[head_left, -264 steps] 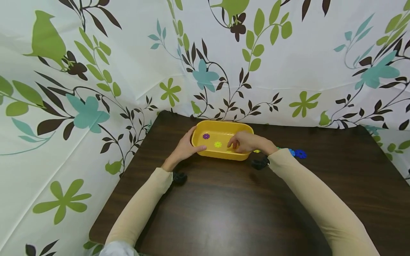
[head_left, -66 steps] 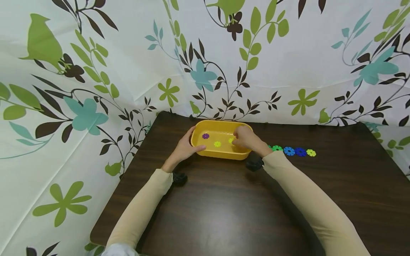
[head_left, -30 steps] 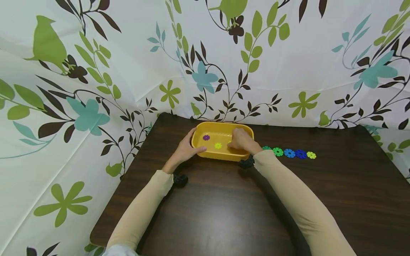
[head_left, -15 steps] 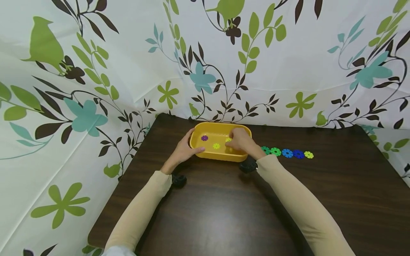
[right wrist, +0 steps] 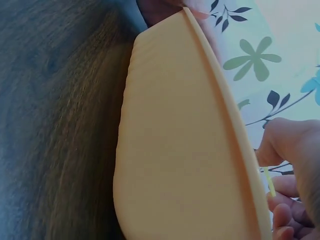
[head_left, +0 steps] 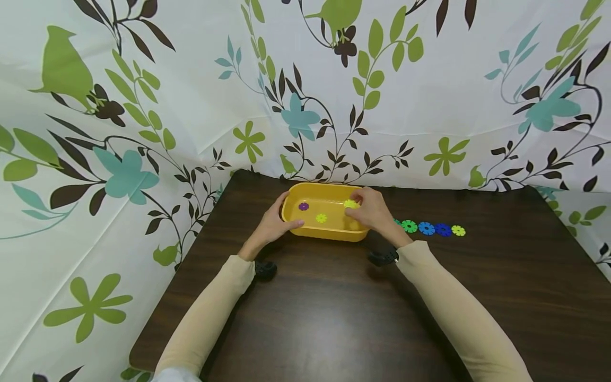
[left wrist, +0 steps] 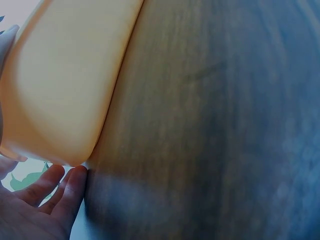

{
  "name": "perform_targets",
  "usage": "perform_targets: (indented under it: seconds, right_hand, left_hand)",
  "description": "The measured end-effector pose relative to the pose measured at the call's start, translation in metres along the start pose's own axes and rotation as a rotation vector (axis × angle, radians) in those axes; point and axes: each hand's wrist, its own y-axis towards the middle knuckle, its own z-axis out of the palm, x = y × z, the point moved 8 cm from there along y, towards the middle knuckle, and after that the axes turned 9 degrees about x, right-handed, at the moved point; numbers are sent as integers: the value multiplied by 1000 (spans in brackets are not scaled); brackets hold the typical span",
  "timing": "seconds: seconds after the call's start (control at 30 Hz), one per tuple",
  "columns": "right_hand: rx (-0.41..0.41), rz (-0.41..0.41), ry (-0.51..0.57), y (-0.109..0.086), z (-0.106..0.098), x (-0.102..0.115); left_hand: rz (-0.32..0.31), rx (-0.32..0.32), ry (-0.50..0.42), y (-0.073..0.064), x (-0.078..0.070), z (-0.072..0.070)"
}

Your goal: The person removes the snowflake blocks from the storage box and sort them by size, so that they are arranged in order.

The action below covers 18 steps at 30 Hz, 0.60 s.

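Note:
My left hand [head_left: 273, 225] holds the left end of a yellow plastic tub [head_left: 329, 233], thumb over its rim and fingers along the outside. In the left wrist view the fingertips [left wrist: 77, 175] lie against the tub's end wall. My right hand [head_left: 374, 212] pinches a yellow flower-shaped disc [head_left: 350, 203] between thumb and fingers above the tub's right part. Its thin edge, a yellow disc [right wrist: 269, 181], shows beyond the rim in the right wrist view. Inside the tub lie a purple flower disc [head_left: 303, 206] and another yellow flower disc [head_left: 321, 218].
On the dark wooden table [head_left: 305, 307], a row runs right from the tub: a green disc [head_left: 409, 226], a light blue disc [head_left: 426, 228], a dark blue disc [head_left: 443, 229] and a small yellow disc [head_left: 458, 230]. My right hand partly covers the row's left end. A patterned cloth [head_left: 200, 106] stands behind.
My right hand has risen from the tub floor with a yellow disc, shifting slightly right. Since the oldest frame, a yellow disc appears at the row's right end. The left hand keeps its hold.

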Motion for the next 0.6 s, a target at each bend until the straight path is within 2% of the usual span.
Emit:
perform_targets:
  seconds: [0.2, 0.6]
  right_hand:
    - [-76, -17, 24, -14, -14, -7]
    - [-170, 13, 8, -42, -40, -34]
  left_hand:
    - [-2, -9, -2, 2, 3, -1]
    - [-3, -7, 0, 1, 1, 0]
